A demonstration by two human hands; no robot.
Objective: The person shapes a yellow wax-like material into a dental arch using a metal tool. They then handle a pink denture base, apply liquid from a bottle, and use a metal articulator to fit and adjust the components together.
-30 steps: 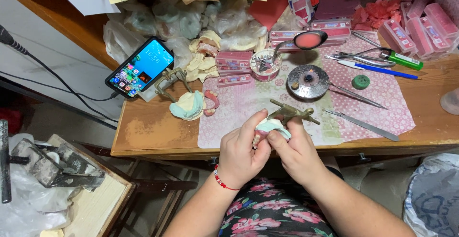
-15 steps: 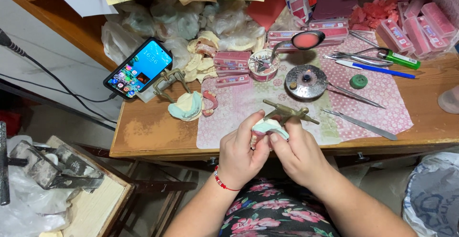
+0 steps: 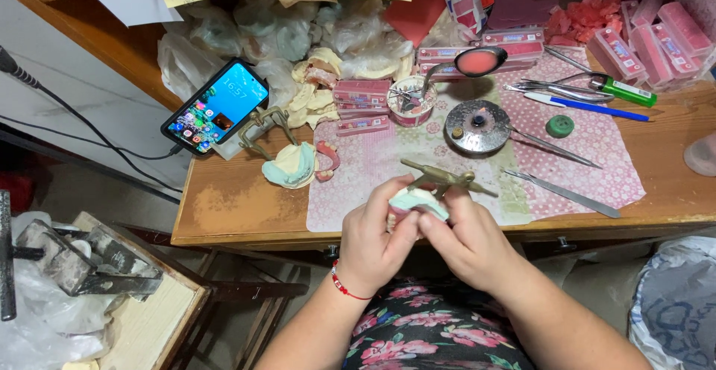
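Over the worktop's near edge, we pinch the pale green plaster cast with our left hand and right hand, fingers closed around it, and a loose grip could drop it floorward.

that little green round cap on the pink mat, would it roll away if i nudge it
The green cap lies flat on the patterned mat, so a nudge would probably slide it, not roll it. It looks small and light, likely shifting easily. The blue pen beside it seems likelier to roll.
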